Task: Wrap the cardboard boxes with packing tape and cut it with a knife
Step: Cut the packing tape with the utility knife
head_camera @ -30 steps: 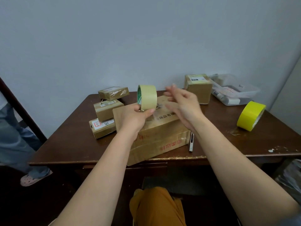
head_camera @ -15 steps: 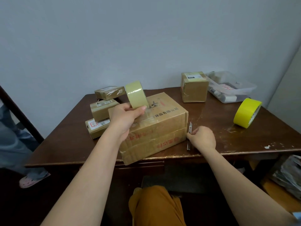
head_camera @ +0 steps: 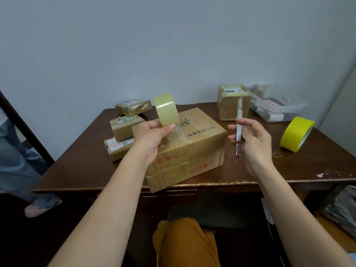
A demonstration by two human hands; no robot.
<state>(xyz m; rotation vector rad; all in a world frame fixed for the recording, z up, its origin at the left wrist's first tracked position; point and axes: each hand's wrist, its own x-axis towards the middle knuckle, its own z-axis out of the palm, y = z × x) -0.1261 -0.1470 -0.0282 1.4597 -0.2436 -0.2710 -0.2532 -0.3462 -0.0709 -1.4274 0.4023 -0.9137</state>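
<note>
A large cardboard box [head_camera: 190,151] with red and black print lies at the front of the brown table [head_camera: 86,155]. My left hand [head_camera: 152,139] grips a pale clear tape roll [head_camera: 166,108] above the box's top, and a strip of tape runs from the roll down onto the box. To the right of the box my right hand [head_camera: 254,139] holds a slim silver utility knife [head_camera: 238,122] upright in its fingers, lifted off the table.
Three small taped boxes [head_camera: 125,130] are piled at the left back, another small box [head_camera: 231,103] stands at the back right. A clear plastic bin [head_camera: 277,105] and a yellow tape roll [head_camera: 296,133] are on the right. A person's legs [head_camera: 21,170] stand at the far left.
My right hand went from above the box down to the table beside it, picked up the knife and raised it upright. My left hand kept the tape roll over the box.
</note>
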